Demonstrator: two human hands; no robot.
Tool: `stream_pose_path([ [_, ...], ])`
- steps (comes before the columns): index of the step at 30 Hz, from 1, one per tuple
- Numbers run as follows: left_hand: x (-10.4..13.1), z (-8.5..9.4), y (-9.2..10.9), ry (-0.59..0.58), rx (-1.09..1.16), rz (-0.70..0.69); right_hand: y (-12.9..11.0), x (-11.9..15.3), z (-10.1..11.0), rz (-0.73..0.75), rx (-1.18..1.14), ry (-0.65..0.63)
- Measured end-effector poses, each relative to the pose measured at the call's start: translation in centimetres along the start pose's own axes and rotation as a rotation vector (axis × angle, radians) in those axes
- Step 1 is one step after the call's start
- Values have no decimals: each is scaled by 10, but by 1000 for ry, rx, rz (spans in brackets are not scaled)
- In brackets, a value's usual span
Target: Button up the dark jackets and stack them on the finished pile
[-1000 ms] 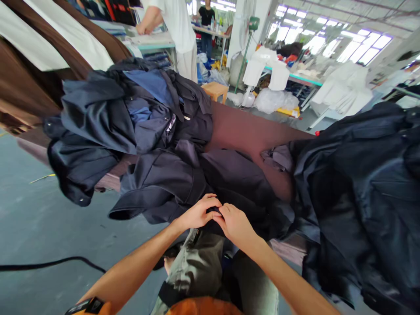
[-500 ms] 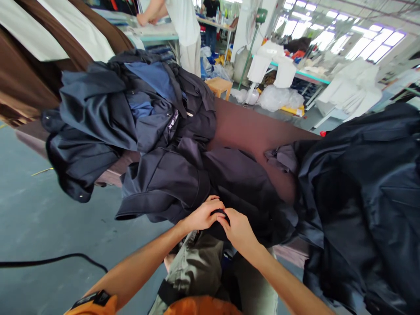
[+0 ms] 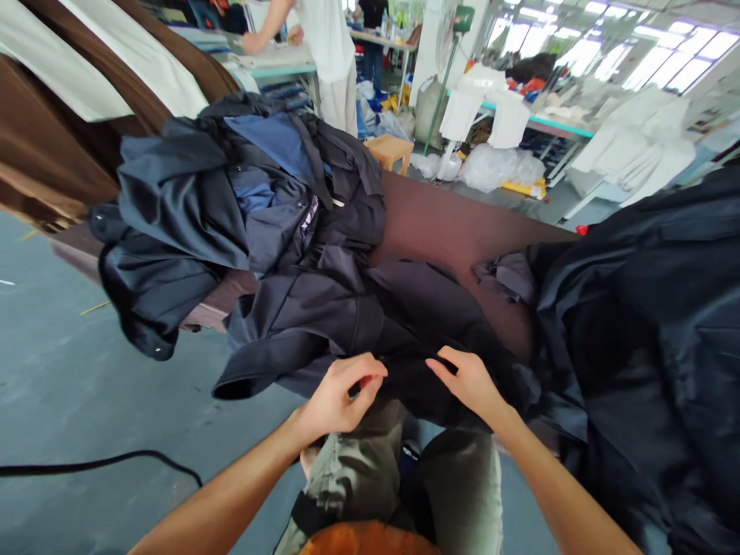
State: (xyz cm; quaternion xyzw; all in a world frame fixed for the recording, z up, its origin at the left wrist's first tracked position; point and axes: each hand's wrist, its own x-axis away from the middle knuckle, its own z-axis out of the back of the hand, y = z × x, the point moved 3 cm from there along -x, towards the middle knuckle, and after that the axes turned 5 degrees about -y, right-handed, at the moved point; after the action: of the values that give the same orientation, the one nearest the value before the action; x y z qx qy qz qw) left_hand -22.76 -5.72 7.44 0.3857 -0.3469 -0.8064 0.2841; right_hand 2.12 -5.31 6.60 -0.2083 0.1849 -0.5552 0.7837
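A dark jacket-like garment (image 3: pixel 312 308) lies crumpled along the front of the brown-covered table, one end hanging over the edge. My left hand (image 3: pixel 347 393) is at its near edge, thumb and forefinger tips together in a pinch. Whatever is between those tips, if anything, is too small to make out. A short way to the right, my right hand (image 3: pixel 471 381) is over the dark cloth, its thumb and forefinger slightly apart with nothing visible between them.
Dark garments with blue lining (image 3: pixel 271 146) are heaped at the left, and another dark pile (image 3: pixel 653 331) stands at the right. The brown table surface (image 3: pixel 439 216) shows between them. Beyond are a wooden stool (image 3: pixel 388 148), a person in white (image 3: pixel 329 46) and a black floor cable (image 3: pixel 104 462).
Both hands were together, pinching a fold of the dark garment. Now they have moved apart, left hand leftward and right hand rightward, and the fold is released. The view has shifted slightly.
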Motion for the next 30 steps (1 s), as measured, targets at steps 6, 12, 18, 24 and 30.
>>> stream_pose_path([
  [6,24,7,-25,-77,-614,233,-26,-22,-6,-93,638,7],
  [12,-10,32,-54,25,-833,224,-69,-61,-47,33,609,24],
  [18,-35,79,-67,93,-835,2,-65,-66,-53,171,486,279],
  [24,-61,125,-51,206,-841,-154,-91,-101,-56,103,267,128],
  [30,-102,185,-79,153,-641,142,-72,-149,-52,28,-168,-90],
])
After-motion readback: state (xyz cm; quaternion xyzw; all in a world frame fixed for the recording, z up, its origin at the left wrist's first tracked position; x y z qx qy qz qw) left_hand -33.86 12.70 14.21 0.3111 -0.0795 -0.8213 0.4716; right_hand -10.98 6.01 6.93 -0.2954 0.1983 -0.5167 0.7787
